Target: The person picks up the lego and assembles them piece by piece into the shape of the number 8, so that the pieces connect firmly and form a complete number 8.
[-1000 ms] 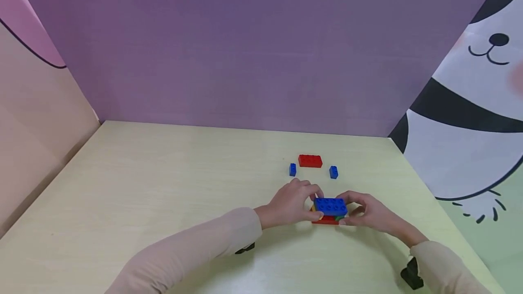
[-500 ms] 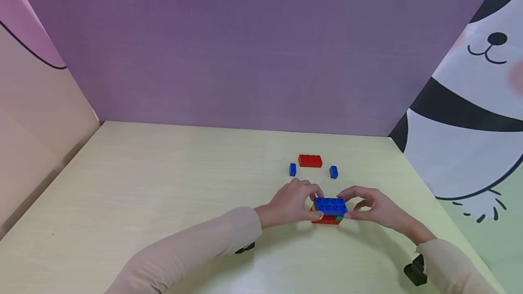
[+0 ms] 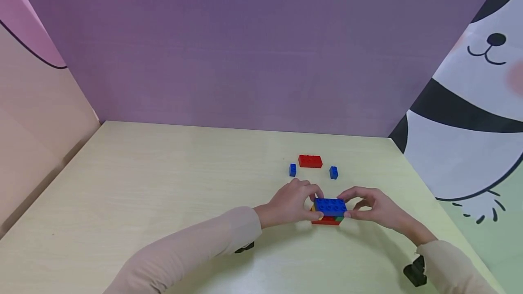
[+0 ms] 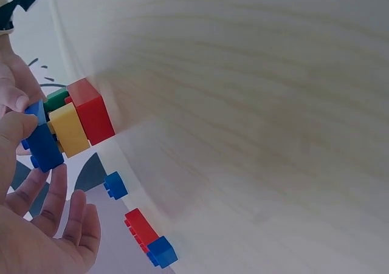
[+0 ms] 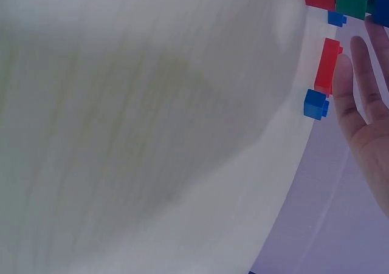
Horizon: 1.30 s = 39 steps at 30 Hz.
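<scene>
Blue brick pinched at both ends

On the desk, toward 3 o'clock, left hand and right hand pinch its 9 and 3 o'clock ends over a yellow brick and green brick, presumably keeping it level.

A pale yellow wooden table goes back to a big, plain purple wall. The left wall is peachy, with a pink shape edged by a black line on top. On the right wall, a smiling black-and-white cartoon panda has a pink cheek, with light green below.
</scene>
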Motion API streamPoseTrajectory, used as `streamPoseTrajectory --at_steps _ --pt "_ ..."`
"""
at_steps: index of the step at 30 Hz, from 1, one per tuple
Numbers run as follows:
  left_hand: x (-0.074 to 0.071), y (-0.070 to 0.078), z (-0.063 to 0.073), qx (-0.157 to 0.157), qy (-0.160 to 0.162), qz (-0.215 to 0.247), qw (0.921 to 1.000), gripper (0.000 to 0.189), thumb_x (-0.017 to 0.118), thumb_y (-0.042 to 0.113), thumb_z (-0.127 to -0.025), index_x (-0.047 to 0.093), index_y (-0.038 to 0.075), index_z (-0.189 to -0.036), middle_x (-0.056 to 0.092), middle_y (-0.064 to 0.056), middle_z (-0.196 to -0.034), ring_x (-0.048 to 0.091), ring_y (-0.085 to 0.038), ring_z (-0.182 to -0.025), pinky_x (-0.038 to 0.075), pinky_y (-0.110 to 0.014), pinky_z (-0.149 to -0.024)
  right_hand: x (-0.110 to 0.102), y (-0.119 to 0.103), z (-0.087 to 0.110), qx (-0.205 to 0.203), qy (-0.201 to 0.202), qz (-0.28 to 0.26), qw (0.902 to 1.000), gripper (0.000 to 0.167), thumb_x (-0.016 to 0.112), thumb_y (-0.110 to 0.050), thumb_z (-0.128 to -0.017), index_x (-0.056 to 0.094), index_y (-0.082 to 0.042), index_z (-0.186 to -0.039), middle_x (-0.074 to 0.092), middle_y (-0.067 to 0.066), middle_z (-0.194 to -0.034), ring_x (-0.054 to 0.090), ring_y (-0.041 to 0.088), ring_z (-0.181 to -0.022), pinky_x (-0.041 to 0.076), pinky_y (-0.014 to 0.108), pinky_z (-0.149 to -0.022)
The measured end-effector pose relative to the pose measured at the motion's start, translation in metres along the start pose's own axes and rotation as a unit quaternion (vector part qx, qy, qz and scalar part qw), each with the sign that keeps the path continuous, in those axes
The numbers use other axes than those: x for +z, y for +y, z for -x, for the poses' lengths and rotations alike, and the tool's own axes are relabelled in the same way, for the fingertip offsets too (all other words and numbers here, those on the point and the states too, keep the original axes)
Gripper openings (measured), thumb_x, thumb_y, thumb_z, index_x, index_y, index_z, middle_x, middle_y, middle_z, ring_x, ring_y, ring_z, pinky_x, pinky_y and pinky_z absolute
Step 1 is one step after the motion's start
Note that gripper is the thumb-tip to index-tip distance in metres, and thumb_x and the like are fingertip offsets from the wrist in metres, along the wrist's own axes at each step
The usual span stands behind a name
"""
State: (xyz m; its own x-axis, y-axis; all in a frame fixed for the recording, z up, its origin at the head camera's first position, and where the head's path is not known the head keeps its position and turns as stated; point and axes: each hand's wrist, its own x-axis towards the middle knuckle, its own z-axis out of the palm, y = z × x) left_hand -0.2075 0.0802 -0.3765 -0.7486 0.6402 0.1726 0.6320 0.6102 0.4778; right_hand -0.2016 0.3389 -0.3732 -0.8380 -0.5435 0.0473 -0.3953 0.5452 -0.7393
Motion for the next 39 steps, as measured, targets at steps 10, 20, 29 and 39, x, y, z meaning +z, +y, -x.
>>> streamPoseTrajectory --at_steps 10,20,29,39 --pt "0.0019 -0.0012 0.0006 0.002 -0.006 0.004 1.0000 0.038 0.070 0.040 -0.077 0.059 0.026 -0.111 0.060 0.010 -0.099 0.045 -0.005 -0.092 0.038 -0.014 -0.069 0.0008 0.0025 0.0004 0.004 -0.005 -0.002 1.0000 0.033 0.066 -0.014 -0.082 0.058 -0.011 -0.115 0.062 -0.001 -0.109 0.056 0.002 -0.097 0.052 0.028 -0.073" --pt "0.0042 -0.0035 0.0000 0.007 -0.006 0.001 1.0000 0.039 0.069 0.041 -0.078 0.058 0.027 -0.113 0.060 0.011 -0.101 0.046 -0.004 -0.094 0.039 -0.015 -0.071 0.0011 0.0023 0.0007 -0.003 0.001 0.001 1.0000 0.033 0.067 -0.013 -0.082 0.059 -0.011 -0.114 0.063 -0.002 -0.108 0.057 0.002 -0.095 0.052 0.028 -0.071" --pt "0.0048 -0.0025 -0.0004 -0.001 -0.007 0.003 1.0000 0.040 0.069 0.042 -0.078 0.057 0.029 -0.113 0.060 0.012 -0.101 0.046 -0.003 -0.094 0.040 -0.015 -0.071 0.0013 0.0039 0.0009 -0.005 -0.003 -0.015 0.9999 0.034 0.066 -0.012 -0.082 0.058 -0.009 -0.115 0.063 -0.005 -0.108 0.058 0.004 -0.095 0.052 0.028 -0.072" --pt "0.0065 -0.0010 0.0005 -0.008 0.002 0.007 0.9999 0.039 0.070 0.042 -0.076 0.058 0.028 -0.111 0.060 0.012 -0.099 0.046 -0.003 -0.093 0.039 -0.015 -0.069 0.0009 0.0040 0.0006 -0.017 -0.006 -0.024 0.9996 0.034 0.064 -0.009 -0.084 0.057 -0.007 -0.116 0.062 -0.003 -0.109 0.058 0.005 -0.096 0.052 0.026 -0.073"
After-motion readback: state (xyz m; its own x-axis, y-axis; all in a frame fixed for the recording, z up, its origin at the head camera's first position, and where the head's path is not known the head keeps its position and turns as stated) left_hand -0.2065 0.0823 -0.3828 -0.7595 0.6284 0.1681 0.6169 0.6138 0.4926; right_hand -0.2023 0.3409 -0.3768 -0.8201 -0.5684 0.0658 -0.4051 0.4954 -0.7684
